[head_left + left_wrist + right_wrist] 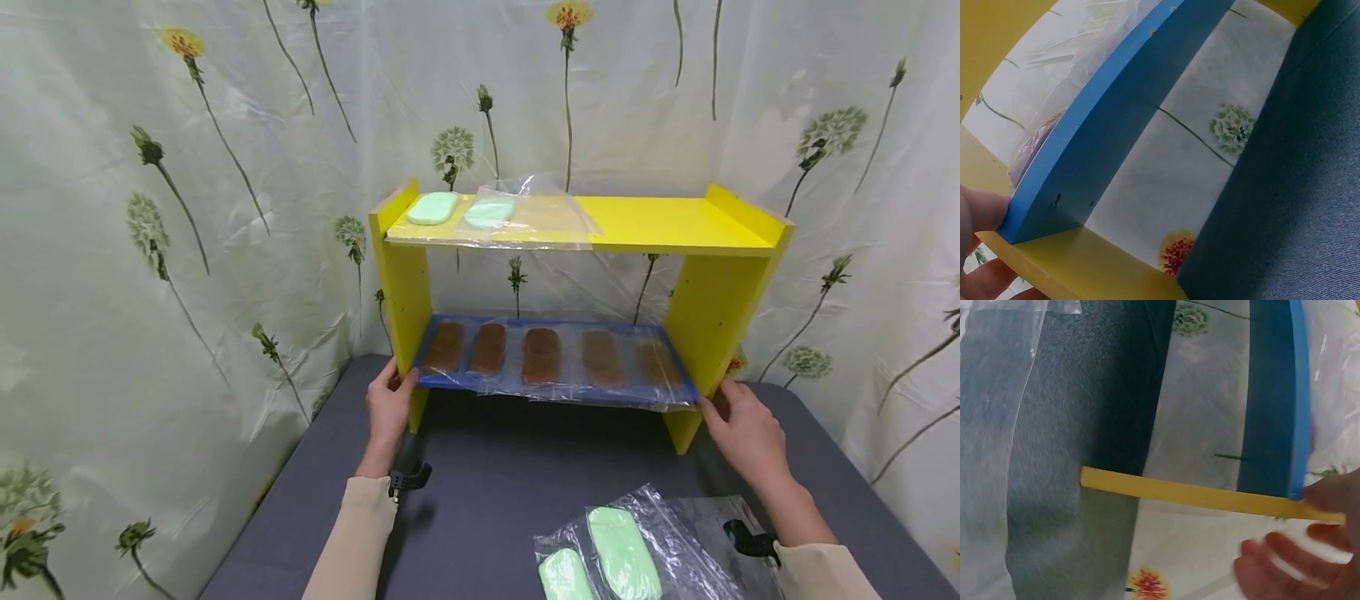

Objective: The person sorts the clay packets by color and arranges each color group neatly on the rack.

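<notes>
A yellow shelf unit (731,308) with a blue lower shelf (457,382) stands on the dark grey table. My left hand (388,408) grips its left side panel, with the thumb at the blue shelf's front corner and the fingers around the outside. At the opposite panel, my right hand (750,429) holds the edge the same way, its thumb against the blue shelf's end (1298,481) and other fingers loosely bent outside. Several brown oblong slabs (542,354) in clear bags lie in a row on the blue shelf.
On the yellow top board (645,221) are two pale green rounded bars (432,208) in clear bags. Two more green bars (624,550) in zip bags lie on the table (465,500) near my right forearm. A flower-patterned curtain (262,125) hangs close behind the unit.
</notes>
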`<state>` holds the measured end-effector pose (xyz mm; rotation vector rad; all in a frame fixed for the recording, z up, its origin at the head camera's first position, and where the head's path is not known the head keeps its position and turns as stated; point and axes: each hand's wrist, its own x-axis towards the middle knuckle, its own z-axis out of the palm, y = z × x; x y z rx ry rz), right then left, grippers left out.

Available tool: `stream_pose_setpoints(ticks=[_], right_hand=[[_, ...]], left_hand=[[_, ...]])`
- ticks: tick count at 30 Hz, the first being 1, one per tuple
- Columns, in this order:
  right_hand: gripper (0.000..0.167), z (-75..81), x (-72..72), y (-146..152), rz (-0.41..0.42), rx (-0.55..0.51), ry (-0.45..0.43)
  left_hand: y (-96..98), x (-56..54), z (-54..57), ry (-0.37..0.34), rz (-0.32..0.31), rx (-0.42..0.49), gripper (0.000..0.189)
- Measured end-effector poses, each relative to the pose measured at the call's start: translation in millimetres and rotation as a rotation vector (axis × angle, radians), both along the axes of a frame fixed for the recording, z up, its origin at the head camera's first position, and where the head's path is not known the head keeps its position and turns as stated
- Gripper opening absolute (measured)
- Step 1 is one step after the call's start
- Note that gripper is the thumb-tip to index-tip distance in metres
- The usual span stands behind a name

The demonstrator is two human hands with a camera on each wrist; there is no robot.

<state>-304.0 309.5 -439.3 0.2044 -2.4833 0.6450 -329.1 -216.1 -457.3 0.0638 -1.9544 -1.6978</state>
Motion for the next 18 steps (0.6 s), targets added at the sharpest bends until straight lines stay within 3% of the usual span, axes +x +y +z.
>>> stream_pose_setpoints(ticks=[6, 12, 15, 18], right_hand=[[0.039, 18.9, 14.3, 0.0, -0.021, 0.084, -0.136], [0.040, 23.6, 35.1, -1.4, -0.049, 0.086, -0.248], [0.039, 19.5, 44.1, -5.7, -0.015, 0.067, -0.285], [0.038, 12.6, 50.4, -14.6, 0.076, 0.050, -0.302]], left_hand=[[-0.4, -1.0, -1.6, -0.011, 0.000, 0.002, 0.047], [-0.5, -1.6, -2.5, -0.005, -0.015, -0.001, 0.048], [-1.3, -2.2, -3.2, -0.005, -0.016, -0.001, 0.048], [-2.0, -3.1, -3.6, -0.005, -0.013, 0.002, 0.048]])
